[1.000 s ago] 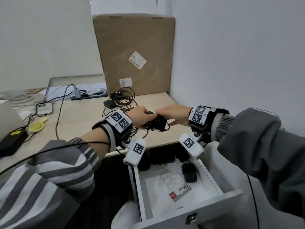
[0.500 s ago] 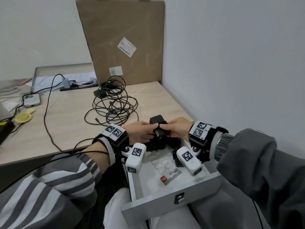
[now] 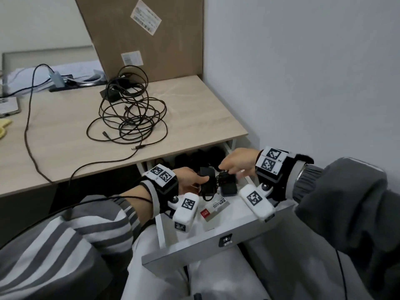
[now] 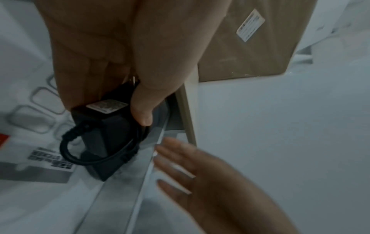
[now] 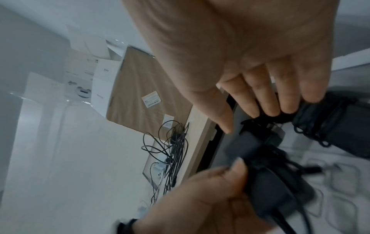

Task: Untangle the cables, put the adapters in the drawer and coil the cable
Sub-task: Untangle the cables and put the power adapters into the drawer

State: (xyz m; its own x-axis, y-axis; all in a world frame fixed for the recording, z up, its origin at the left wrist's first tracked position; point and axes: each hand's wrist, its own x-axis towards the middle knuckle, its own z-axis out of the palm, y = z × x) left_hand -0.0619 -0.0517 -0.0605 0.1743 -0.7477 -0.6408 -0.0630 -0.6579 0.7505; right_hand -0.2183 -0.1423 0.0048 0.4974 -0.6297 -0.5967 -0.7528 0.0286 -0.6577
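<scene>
The left hand (image 3: 190,178) grips a black adapter (image 3: 207,182), cord wrapped round it, fingers (image 4: 144,110) clamped on its body, just above the floor of the open drawer (image 3: 216,245). Its long axis runs front to back. The right hand (image 3: 238,163) hovers just beside, fingers spread and holding nothing. The release is straight down, I judge; the tangled cable (image 3: 129,118) lies well apart on the tabletop (image 3: 194,109).

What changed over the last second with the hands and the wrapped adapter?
Both hands carried the adapter down from desk height into the open drawer. The right hand let go, fingers now straight; the left hand still grips it. The tangled cables stayed on the desk.
</scene>
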